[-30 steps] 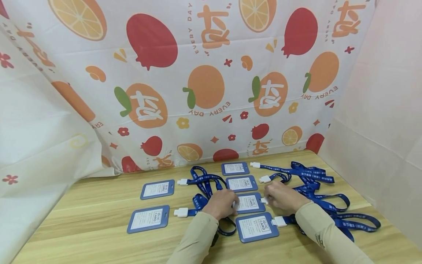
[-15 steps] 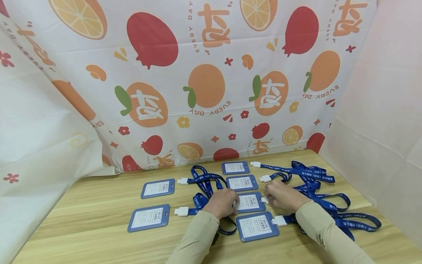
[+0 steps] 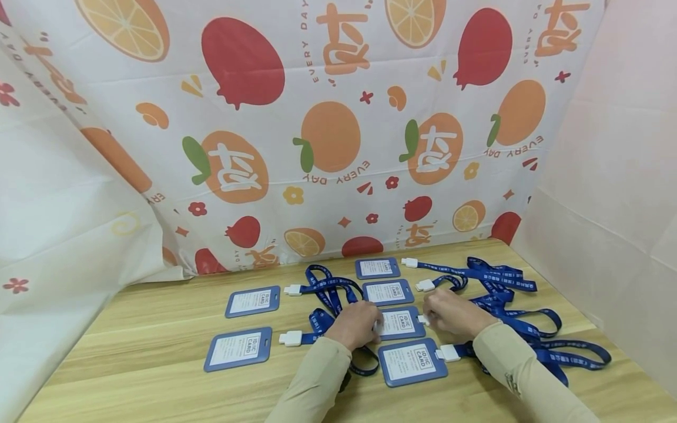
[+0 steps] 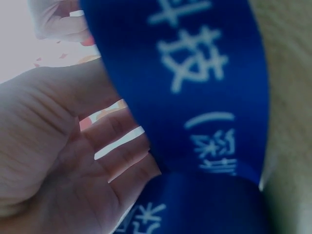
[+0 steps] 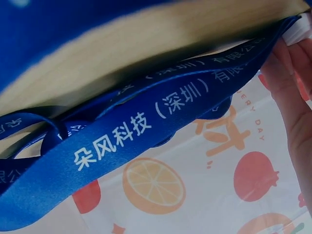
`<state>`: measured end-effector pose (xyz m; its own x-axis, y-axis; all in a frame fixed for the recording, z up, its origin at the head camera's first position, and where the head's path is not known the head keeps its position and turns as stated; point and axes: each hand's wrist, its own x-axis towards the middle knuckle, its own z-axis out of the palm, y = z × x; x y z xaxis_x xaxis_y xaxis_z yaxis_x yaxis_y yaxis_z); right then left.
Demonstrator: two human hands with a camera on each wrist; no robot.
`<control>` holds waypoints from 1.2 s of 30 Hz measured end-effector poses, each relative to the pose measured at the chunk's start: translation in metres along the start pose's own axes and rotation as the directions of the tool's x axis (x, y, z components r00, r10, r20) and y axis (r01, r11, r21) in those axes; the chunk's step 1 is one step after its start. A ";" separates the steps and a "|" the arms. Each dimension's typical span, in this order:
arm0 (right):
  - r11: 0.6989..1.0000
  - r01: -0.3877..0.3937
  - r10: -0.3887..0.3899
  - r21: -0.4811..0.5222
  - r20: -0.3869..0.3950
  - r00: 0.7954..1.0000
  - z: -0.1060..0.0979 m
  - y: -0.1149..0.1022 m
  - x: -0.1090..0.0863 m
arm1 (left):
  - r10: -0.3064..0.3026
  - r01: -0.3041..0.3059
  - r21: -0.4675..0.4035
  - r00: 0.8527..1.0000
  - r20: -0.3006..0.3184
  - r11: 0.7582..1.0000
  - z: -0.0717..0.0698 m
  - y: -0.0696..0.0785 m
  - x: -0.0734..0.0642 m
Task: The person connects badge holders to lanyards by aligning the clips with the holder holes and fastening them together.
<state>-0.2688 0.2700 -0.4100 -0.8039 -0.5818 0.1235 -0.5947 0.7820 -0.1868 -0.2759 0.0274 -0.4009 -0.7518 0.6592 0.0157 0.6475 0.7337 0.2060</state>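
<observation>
My left hand (image 3: 355, 325) grips the left end of a blue ID card holder (image 3: 400, 323), the third from the back in the right-hand group. At that holder's slotted right end, my right hand (image 3: 455, 314) pinches the white clip (image 3: 423, 320) of a blue lanyard. In the right wrist view, this lanyard (image 5: 146, 119) runs from the white clip (image 5: 297, 30) at the fingertips, its printed strap hanging in folds. A blue strap (image 4: 195, 97) crosses close in front of the left wrist camera and hides the fingertips there.
More holders lie nearby: a front one (image 3: 412, 362) beside its lanyard clip (image 3: 448, 353), two behind, and two at left (image 3: 238, 349), (image 3: 252, 302). Blue lanyards (image 3: 330, 288) lie under and behind the left hand; others (image 3: 571, 355) spread right. A fruit-print sheet (image 3: 328, 217) backs the wooden table (image 3: 132, 352).
Both hands keep nearly the same place at the holder and the clip. The holders and lanyards lie as before; only the head view shifts slightly.
</observation>
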 end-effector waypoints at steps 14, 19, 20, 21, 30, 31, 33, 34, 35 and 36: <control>1.000 0.011 -0.011 -0.002 -0.002 1.000 -0.001 -0.002 0.001 | -0.015 0.015 -0.014 1.000 0.004 1.000 0.000 -0.002 -0.001; 1.000 0.013 -0.013 0.001 0.002 1.000 -0.002 -0.003 0.001 | -0.018 0.018 -0.015 1.000 0.000 1.000 0.000 -0.002 -0.001; 1.000 0.010 -0.010 0.001 0.004 1.000 -0.003 -0.003 0.002 | -0.019 0.019 -0.015 1.000 0.001 1.000 0.000 -0.002 -0.001; 1.000 0.009 -0.009 0.000 0.005 1.000 -0.003 -0.003 0.002 | -0.018 0.018 -0.014 1.000 0.002 1.000 0.000 -0.002 -0.002; 1.000 0.004 -0.004 0.001 0.012 1.000 -0.002 -0.003 0.002 | -0.007 0.007 -0.022 1.000 0.002 1.000 0.000 -0.002 -0.003; 1.000 0.004 -0.004 0.002 0.014 1.000 -0.002 -0.003 0.002 | -0.005 0.005 -0.020 1.000 0.001 1.000 0.001 -0.002 -0.003; 1.000 -0.002 0.002 0.005 0.016 1.000 -0.002 -0.003 0.002 | -0.001 0.001 -0.022 1.000 0.001 1.000 0.001 -0.002 -0.003; 1.000 -0.007 0.007 0.007 0.016 1.000 -0.002 -0.003 0.002 | 0.003 -0.003 -0.020 1.000 0.002 1.000 0.001 -0.002 -0.002; 1.000 -0.009 0.009 0.010 0.017 1.000 -0.002 -0.002 0.001 | 0.006 -0.006 -0.018 1.000 0.003 1.000 0.001 -0.002 -0.002; 1.000 -0.011 0.011 0.011 0.017 1.000 -0.002 -0.002 0.001 | 0.009 -0.009 -0.017 1.000 0.003 1.000 0.001 -0.002 -0.002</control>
<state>-0.2683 0.2679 -0.4075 -0.8098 -0.5772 0.1052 -0.5858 0.7856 -0.1992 -0.2753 0.0250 -0.4021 -0.7456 0.6662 0.0143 0.6520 0.7248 0.2226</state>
